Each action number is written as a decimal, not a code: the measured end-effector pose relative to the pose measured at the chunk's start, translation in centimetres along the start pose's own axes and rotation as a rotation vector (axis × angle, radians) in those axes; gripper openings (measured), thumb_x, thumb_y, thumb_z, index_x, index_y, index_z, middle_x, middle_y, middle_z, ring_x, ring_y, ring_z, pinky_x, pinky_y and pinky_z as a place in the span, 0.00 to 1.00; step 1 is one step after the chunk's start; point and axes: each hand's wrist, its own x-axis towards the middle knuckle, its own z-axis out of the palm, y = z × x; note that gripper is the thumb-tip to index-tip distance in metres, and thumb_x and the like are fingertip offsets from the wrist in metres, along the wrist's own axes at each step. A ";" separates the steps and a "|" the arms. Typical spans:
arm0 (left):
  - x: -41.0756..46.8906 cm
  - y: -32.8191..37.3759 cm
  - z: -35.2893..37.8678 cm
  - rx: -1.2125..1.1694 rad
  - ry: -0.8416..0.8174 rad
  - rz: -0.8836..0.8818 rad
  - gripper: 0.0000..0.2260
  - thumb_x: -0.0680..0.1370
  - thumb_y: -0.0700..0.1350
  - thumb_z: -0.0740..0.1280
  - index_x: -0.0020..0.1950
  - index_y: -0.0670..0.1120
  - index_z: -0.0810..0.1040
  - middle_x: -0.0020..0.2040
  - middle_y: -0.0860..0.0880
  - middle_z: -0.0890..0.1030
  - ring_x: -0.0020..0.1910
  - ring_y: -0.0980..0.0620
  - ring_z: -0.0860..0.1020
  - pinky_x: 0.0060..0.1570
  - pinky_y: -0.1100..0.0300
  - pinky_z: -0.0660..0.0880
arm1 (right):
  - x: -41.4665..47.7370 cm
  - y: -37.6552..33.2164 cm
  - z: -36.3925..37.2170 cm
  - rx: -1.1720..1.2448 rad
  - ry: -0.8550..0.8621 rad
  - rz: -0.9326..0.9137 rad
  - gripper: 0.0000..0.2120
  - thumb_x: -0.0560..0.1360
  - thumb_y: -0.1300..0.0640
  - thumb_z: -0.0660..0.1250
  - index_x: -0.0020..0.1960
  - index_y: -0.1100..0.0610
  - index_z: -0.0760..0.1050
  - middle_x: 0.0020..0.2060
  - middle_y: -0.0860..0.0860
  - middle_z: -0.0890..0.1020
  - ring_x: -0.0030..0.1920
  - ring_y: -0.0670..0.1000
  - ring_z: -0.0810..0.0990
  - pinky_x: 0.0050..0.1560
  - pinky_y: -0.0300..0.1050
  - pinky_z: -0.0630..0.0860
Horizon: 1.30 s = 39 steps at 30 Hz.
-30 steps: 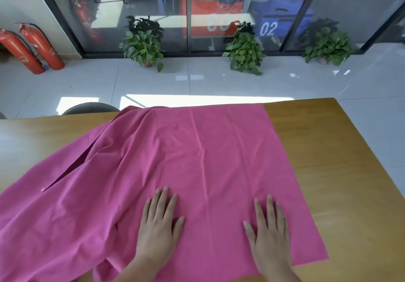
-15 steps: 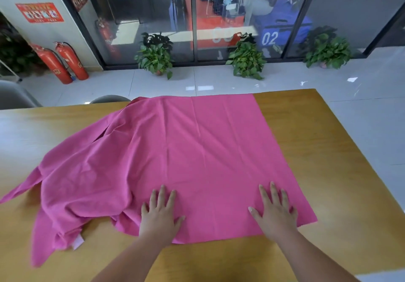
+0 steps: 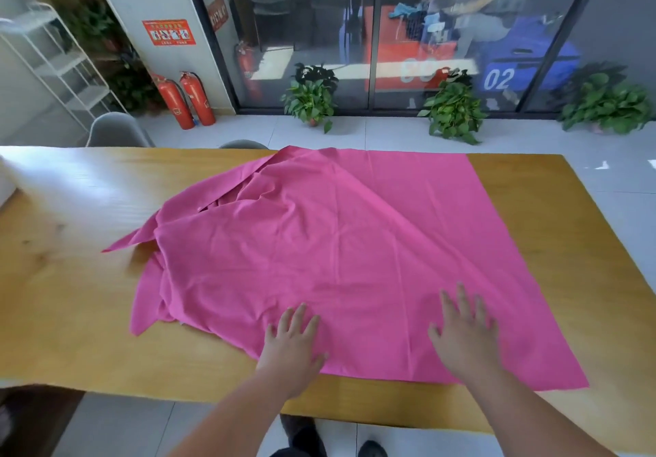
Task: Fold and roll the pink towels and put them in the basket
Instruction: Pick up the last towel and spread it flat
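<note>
A big pink cloth towel (image 3: 355, 243) is spread on the long wooden bench (image 3: 71, 279). Its right part is laid flat up to the far edge, and its left part is bunched in folds. Both hands are laid flat near the near edge, left hand (image 3: 291, 344) and right hand (image 3: 465, 332), fingers straight and spread; nothing is gripped.

Pink towel (image 3: 355, 243) spread flat, left side bunched, on table (image 3: 568, 243)
</note>
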 end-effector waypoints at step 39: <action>-7.9 -41.2 -2.0 0.105 0.242 -0.235 0.30 0.84 0.64 0.53 0.80 0.48 0.68 0.77 0.44 0.72 0.77 0.42 0.69 0.77 0.43 0.63 | -6.7 -35.8 6.1 -0.232 0.075 -0.158 0.36 0.83 0.30 0.46 0.83 0.48 0.57 0.79 0.56 0.63 0.77 0.61 0.65 0.70 0.65 0.72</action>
